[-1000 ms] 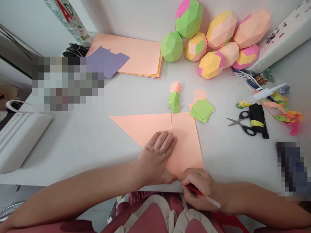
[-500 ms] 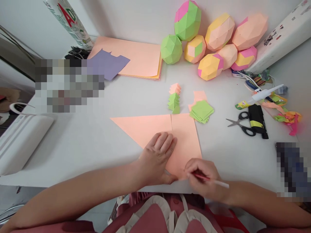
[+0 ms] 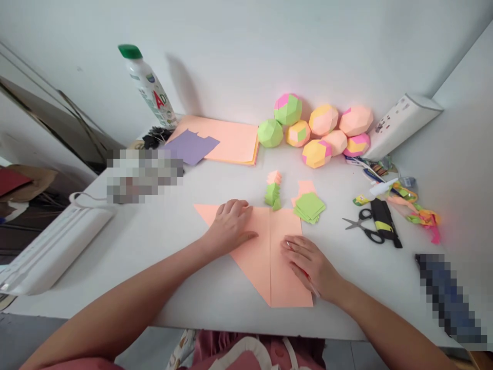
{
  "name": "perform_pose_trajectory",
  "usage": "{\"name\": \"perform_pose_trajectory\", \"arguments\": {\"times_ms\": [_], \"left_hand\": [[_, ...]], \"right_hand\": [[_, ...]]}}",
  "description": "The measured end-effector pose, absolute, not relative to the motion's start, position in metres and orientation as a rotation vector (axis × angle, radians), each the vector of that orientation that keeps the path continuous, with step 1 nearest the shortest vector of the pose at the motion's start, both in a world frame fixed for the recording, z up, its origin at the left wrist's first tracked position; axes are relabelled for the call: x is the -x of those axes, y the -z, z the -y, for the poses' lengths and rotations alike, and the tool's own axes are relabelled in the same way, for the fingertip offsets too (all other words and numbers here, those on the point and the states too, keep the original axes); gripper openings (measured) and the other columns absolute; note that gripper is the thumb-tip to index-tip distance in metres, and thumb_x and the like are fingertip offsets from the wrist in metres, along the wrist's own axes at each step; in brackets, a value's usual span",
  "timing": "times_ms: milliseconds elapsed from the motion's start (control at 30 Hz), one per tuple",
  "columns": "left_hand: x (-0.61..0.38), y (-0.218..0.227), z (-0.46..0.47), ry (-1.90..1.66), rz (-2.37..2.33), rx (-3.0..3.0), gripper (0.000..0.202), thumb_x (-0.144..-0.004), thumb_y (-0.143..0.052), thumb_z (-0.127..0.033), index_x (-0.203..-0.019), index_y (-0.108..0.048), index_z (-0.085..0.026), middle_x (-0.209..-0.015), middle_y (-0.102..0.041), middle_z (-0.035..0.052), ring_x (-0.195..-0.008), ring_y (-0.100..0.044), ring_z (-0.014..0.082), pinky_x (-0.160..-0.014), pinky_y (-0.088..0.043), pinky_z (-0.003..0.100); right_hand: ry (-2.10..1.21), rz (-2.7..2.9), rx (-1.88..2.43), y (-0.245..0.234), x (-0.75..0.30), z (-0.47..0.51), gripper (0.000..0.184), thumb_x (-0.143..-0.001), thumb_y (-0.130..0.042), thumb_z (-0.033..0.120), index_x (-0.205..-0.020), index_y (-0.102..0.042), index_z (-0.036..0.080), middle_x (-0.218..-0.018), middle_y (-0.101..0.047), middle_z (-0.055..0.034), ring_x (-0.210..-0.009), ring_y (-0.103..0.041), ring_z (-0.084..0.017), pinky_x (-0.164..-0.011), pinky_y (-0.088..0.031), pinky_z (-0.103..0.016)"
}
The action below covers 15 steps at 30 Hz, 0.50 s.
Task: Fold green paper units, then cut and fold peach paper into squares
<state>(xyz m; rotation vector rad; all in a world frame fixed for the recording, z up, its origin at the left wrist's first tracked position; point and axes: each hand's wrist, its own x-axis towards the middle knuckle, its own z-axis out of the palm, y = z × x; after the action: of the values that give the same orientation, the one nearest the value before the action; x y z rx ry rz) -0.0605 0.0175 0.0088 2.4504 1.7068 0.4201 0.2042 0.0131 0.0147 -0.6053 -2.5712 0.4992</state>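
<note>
Near the front of the counter point(image 3: 134, 267) lies a peach paper sheet point(image 3: 265, 252), a straight line running down it. The right hand point(image 3: 310, 267) rests there, grasping a slim red tool point(image 3: 307, 276); the left hand point(image 3: 229, 226) lies loose, released, over the triangular side. Beyond sit green paper squares point(image 3: 309, 207), then faceted paper balls point(image 3: 324, 119) by the wall point(image 3: 231, 51).

A green-capped bottle point(image 3: 149, 88) stands tilted in view at the back of the white tabletop point(image 3: 157, 231). Purple paper point(image 3: 192, 148) overlaps a peach-topped paper stack point(image 3: 234, 141). Faceted paper balls point(image 3: 316, 153) cluster by the wall. Open scissors point(image 3: 360, 223) lie just beside a yellow-banded black item point(image 3: 380, 213), near colourful scraps point(image 3: 425, 218).
</note>
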Motion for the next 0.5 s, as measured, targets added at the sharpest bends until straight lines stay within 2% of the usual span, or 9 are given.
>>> {"name": "perform_pose_trajectory", "arguments": {"times_ms": [200, 400, 500], "left_hand": [[0.079, -0.004, -0.032, -0.425, -1.7, -2.324, 0.06, -0.073, -0.06, -0.06, -0.117, -0.053, -0.02, -0.106, -0.051, 0.0111, -0.096, -0.045, 0.028, -0.085, -0.038, 0.044], [0.08, -0.01, -0.028, -0.442, -1.617, -2.295, 0.054, -0.066, -0.065, -0.061, -0.1, -0.057, -0.02, -0.103, -0.051, 0.0084, -0.095, -0.044, 0.0262, -0.085, -0.037, 0.042], [0.079, -0.011, -0.028, -0.426, -1.593, -2.277, 0.059, -0.065, -0.067, -0.061, -0.104, -0.055, -0.019, -0.108, -0.049, 0.0099, -0.099, -0.043, 0.0272, -0.087, -0.037, 0.043]], "right_hand": [[-0.416, 2.56, 0.594, -0.017, -0.206, -0.015, 0.031, -0.088, -0.048, 0.008, -0.116, -0.056, 0.017, -0.111, -0.067, -0.0112, -0.111, -0.059, -0.022, -0.095, -0.049, -0.042], [-0.406, 2.551, 0.591, -0.013, -0.207, -0.016, 0.031, -0.086, -0.048, 0.005, -0.111, -0.059, 0.019, -0.105, -0.07, -0.0099, -0.104, -0.063, -0.021, -0.089, -0.052, -0.04], [-0.415, 2.536, 0.63, -0.016, -0.206, -0.014, 0.03, -0.086, -0.047, 0.005, -0.111, -0.059, 0.018, -0.105, -0.07, -0.0097, -0.102, -0.064, -0.02, -0.087, -0.052, -0.039]]}}
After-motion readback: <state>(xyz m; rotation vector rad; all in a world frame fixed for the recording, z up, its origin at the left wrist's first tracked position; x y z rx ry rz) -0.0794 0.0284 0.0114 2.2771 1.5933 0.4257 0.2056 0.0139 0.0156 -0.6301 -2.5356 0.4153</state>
